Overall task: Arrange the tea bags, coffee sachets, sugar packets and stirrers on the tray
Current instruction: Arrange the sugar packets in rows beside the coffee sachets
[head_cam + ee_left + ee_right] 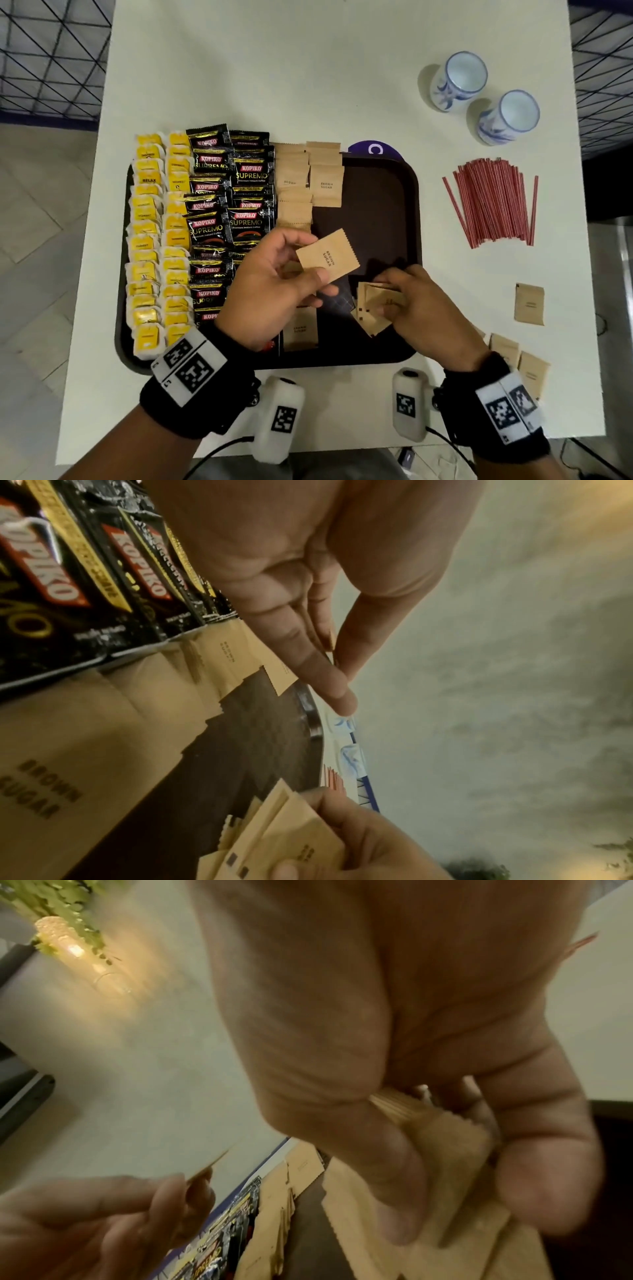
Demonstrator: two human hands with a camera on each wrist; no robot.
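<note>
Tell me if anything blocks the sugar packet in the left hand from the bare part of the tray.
Nothing visible does. The left hand pinches one sugar packet directly above the bare tray; the right hand holds more packets nearer the person.

Table (308, 68): white, matte, rectangular top, filling most of the head view; soft even light, faint shadows.

Floor (37, 222): pale tiles laid in a herringbone pattern, visible left of the table.

Wire grid panel (51, 44): black mesh of squares and diagonals, far left, with a dark blue band along its base; a matching wire panel (603, 68) at the far right.

Ceiling (514, 669): mottled grey-white surface, seen from the left wrist view.

Lamp (68, 945): warm yellow glow, blurred, next to green foliage (58, 899), upper left of the right wrist view.
</note>
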